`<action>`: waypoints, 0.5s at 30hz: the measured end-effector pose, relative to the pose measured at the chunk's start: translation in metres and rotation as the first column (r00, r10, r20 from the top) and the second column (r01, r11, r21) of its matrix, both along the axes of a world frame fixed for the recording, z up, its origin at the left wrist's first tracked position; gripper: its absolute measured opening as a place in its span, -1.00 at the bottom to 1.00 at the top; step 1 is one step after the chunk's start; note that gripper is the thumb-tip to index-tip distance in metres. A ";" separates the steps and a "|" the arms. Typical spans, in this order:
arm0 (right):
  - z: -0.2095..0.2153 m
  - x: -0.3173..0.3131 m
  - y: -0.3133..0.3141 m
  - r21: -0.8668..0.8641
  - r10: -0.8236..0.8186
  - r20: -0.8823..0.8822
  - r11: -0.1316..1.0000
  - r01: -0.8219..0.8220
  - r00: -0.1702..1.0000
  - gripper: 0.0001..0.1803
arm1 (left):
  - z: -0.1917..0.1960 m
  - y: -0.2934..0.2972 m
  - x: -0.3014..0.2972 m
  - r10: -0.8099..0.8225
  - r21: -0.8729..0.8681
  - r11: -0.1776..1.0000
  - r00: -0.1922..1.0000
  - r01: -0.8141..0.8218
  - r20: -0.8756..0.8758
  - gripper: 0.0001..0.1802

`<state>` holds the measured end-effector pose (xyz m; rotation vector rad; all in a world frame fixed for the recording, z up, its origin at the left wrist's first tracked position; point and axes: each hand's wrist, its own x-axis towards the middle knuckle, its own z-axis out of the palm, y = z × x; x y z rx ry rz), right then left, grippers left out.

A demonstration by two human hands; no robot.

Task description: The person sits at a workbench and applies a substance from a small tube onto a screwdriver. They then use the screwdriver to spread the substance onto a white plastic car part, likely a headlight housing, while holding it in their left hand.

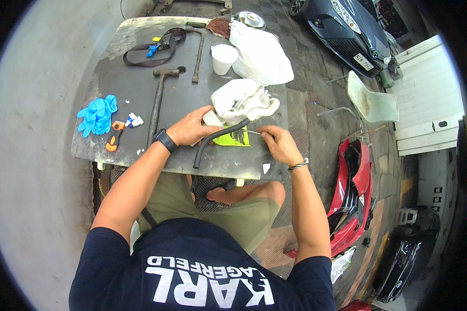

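Observation:
A white moulded plastic container (237,99), like a fluid reservoir, lies near the table's front edge. From it a black rubber hose (208,142) curves down past the table edge. My left hand (192,127) is closed on the near left side of the container, its fingertips partly hidden. My right hand (281,145) is closed in a pinch on a thin metal rod (252,132), which points left toward the container. Under the hose and rod is a yellow-green flat piece (239,139) with dark smears.
Left on the table (127,93) are blue gloves (97,115), an orange-black cutter (115,136) and a hammer (161,101). Farther back lie a strap (153,49), a metal bar (198,54), a white cup (223,58) and a plastic bag (262,52). A chair (371,98) and red bumper (355,181) stand right.

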<state>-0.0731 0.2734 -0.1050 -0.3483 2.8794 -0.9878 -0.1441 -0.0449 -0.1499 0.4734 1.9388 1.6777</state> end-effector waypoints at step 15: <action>-0.002 -0.012 0.015 0.147 0.224 -0.078 0.966 -0.211 0.972 -0.81 | 0.050 0.011 -0.001 -0.081 -0.264 0.962 0.996 0.070 -0.030 -0.12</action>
